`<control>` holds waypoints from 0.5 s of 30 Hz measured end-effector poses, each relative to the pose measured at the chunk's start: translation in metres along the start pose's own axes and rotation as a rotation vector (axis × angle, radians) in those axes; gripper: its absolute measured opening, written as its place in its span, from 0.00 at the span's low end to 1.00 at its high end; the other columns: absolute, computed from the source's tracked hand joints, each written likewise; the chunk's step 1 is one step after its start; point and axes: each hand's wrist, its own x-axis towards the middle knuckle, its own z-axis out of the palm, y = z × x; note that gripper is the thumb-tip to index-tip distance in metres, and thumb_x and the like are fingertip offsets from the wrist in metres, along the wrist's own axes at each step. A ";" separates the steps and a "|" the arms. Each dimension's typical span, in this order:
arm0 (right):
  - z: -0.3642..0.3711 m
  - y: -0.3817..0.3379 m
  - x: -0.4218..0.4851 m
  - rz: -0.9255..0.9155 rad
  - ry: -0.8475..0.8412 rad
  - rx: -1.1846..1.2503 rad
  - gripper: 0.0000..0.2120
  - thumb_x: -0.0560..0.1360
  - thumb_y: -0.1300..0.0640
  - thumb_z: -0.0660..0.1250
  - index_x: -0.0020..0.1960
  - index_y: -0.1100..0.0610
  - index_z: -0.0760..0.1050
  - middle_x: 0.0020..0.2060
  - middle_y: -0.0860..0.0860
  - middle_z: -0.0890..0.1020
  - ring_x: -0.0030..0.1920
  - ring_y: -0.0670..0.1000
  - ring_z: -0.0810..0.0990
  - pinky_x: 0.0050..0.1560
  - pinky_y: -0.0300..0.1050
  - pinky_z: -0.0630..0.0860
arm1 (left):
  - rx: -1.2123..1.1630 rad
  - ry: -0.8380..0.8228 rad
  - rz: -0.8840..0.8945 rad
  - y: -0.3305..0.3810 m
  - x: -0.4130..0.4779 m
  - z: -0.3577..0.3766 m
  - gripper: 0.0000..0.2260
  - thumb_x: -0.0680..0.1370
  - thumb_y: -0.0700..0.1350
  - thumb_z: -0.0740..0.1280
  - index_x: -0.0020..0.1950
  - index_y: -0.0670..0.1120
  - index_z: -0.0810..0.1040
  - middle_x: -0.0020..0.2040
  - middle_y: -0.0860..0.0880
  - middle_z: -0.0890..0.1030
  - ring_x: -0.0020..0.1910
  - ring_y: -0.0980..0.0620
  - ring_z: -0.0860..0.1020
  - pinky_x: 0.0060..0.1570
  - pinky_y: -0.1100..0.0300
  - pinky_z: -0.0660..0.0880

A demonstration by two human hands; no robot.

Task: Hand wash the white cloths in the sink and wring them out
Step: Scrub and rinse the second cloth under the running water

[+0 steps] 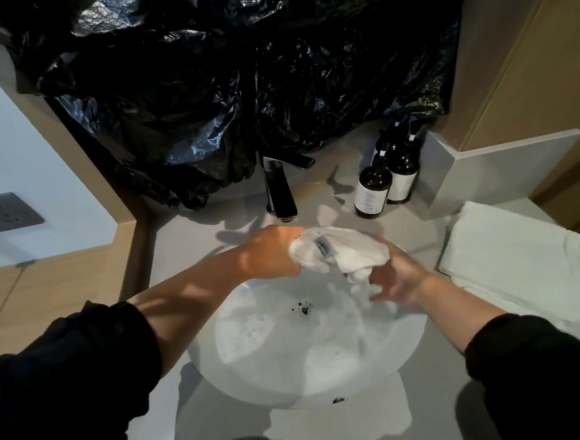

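From the head camera, you are looking down into the sink (410, 342). It holds soapy water (255, 332) with bubbles on top.

Your left hand (270, 252) is bunched tight around one end of a white cloth (349, 250). Its fingers are curled and clamped on the cloth. The cloth is up in the air, above the far side of the sink and just under the tap (280, 193).

Your right hand (399, 281) is at the low end of the cloth. Its fingers are spread apart and touch the cloth. They look blurry, so I can't be sure they grip it.

More white cloths (511, 259) lie folded on the counter (330, 430) to your right, just beside the sink. Two dark bottles (372, 190) stand near the tap.

Here is what I think could go wrong. If you twist the cloth with only one hand holding tight, the wet end may slip out and plop into the water. If you wring it too far to the right, drips could land on the folded cloths. A big swing could also bump the bottles.
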 end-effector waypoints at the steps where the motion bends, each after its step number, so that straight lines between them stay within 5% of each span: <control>1: 0.001 0.011 0.002 0.089 -0.023 0.117 0.31 0.77 0.32 0.51 0.65 0.54 0.74 0.52 0.56 0.82 0.53 0.58 0.78 0.55 0.61 0.69 | -0.023 0.021 0.008 0.001 -0.001 -0.002 0.15 0.69 0.39 0.69 0.54 0.50 0.75 0.43 0.53 0.79 0.45 0.52 0.77 0.44 0.61 0.74; 4: 0.015 0.026 0.000 0.185 -0.185 0.521 0.34 0.78 0.34 0.50 0.66 0.60 0.72 0.61 0.64 0.76 0.66 0.65 0.71 0.64 0.71 0.62 | -0.044 0.050 0.017 0.003 -0.005 -0.007 0.15 0.69 0.39 0.69 0.54 0.49 0.76 0.41 0.54 0.77 0.45 0.54 0.76 0.45 0.64 0.71; 7: 0.022 0.012 -0.009 0.038 -0.219 0.623 0.30 0.77 0.37 0.54 0.69 0.56 0.71 0.63 0.61 0.77 0.62 0.66 0.76 0.53 0.74 0.72 | 0.075 0.052 0.008 0.006 -0.011 -0.007 0.14 0.72 0.38 0.65 0.56 0.47 0.75 0.41 0.53 0.75 0.48 0.50 0.78 0.40 0.66 0.70; 9: 0.022 -0.003 -0.013 -0.031 -0.141 0.550 0.28 0.75 0.38 0.57 0.67 0.54 0.73 0.60 0.57 0.80 0.56 0.63 0.81 0.53 0.72 0.73 | 0.281 0.081 -0.028 0.007 -0.014 -0.003 0.14 0.73 0.40 0.63 0.59 0.48 0.73 0.46 0.51 0.79 0.57 0.49 0.77 0.47 0.57 0.70; 11: 0.028 -0.014 -0.016 -0.067 -0.058 0.399 0.28 0.74 0.34 0.57 0.63 0.52 0.76 0.57 0.55 0.81 0.53 0.62 0.81 0.55 0.67 0.74 | 0.486 0.138 -0.028 0.005 -0.013 0.005 0.14 0.74 0.42 0.62 0.59 0.49 0.71 0.49 0.50 0.81 0.61 0.48 0.76 0.39 0.58 0.69; 15: 0.062 -0.018 -0.016 -0.192 0.203 0.104 0.22 0.75 0.35 0.61 0.50 0.54 0.77 0.41 0.54 0.81 0.37 0.55 0.79 0.42 0.49 0.77 | 0.571 0.152 -0.036 0.010 -0.008 0.021 0.16 0.73 0.41 0.62 0.62 0.45 0.70 0.50 0.46 0.81 0.51 0.46 0.80 0.47 0.56 0.75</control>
